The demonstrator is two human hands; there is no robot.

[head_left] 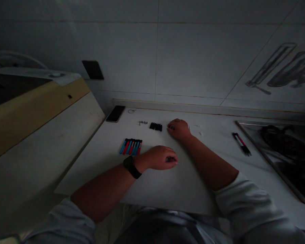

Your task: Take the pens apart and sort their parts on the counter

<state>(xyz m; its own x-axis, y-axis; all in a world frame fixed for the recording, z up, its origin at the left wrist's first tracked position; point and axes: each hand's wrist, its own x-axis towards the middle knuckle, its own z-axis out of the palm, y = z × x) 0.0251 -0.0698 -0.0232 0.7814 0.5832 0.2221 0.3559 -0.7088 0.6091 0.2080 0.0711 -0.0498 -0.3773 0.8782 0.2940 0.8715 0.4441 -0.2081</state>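
My left hand (164, 158), with a black watch on its wrist, is curled over the white counter near its front. The fingertips are drawn in toward the thumb, and what they hold, if anything, is hidden in shadow. Farther back, my right hand (178, 129) rests on the counter with bent, closed fingers. Its grip is too dark to make out. Just left of it lies a row of short black caps (156, 126). Small metal pieces (143, 122) lie farther left. Red and blue pen barrels (131, 146) are lined up beside my left forearm.
A phone (116, 113) and a thin ring (131, 111) lie at the back left. Small whitish bits (200, 133) are right of my right hand. Pens (241, 144) lie beside a metal-rimmed sink (259, 156). A pale cabinet (73, 128) borders the left side.
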